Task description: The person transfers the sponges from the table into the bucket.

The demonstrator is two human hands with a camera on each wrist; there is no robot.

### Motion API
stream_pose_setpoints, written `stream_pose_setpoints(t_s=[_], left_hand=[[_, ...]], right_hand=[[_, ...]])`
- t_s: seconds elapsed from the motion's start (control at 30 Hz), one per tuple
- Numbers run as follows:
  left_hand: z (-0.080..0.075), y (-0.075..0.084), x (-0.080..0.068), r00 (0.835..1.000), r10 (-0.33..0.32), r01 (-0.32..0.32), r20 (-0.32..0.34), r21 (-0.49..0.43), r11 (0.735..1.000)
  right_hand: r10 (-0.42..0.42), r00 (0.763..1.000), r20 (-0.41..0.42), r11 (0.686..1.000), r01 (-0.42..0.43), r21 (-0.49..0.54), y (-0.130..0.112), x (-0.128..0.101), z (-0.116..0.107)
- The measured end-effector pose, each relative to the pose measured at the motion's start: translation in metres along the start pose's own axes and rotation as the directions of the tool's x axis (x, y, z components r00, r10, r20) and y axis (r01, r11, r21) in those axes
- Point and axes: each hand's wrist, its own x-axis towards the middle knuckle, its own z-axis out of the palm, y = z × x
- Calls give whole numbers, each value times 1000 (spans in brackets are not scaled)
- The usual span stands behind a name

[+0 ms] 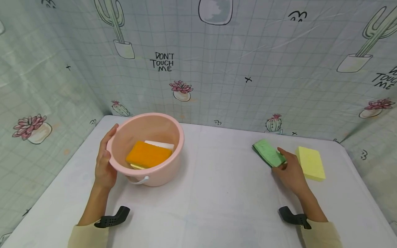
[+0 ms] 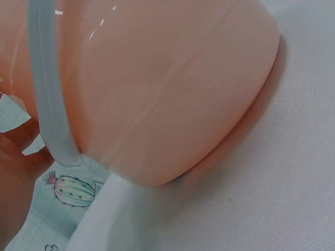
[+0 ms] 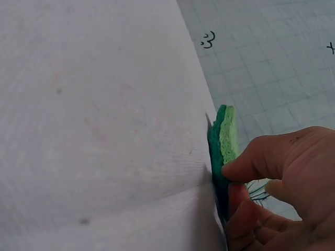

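A pink bucket (image 1: 161,174) with a white handle (image 2: 49,89) stands at the left of the table. My left hand (image 1: 105,163) holds its left side at the rim, part of the fingers hidden by the bucket in the left wrist view. Inside lie an orange sponge (image 1: 149,154), a white piece (image 1: 161,144) behind it and a pale yellow edge under it. At the right, my right hand (image 1: 289,172) pinches the near end of a green sponge (image 1: 268,152) between thumb and fingers. Its darker green layer (image 3: 215,151) faces down, close over the tabletop.
A yellow sponge (image 1: 311,163) lies just right of my right hand. White cloth covers the table (image 1: 217,193). A patterned curtain (image 1: 217,69) rises along its back and sides. Black straps (image 1: 114,217) sit on both wrists.
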Motion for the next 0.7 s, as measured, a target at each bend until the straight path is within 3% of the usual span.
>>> stream_pose_setpoints(t_s=[0.1,0.4,0.7], left_hand=[[0,0,0,1000,0,0,-1,6,1000],[-1,-1,-1,1000,4,-4,7,2,1000],[-1,-2,0,1000,17,-16,19,-30,999]], right_hand=[[17,1000,-4,1000,-17,10,4,-1,0],[177,984,-3,984,-176,36,2,-5,2],[242,970,-5,970,-242,29,-4,-4,-2]])
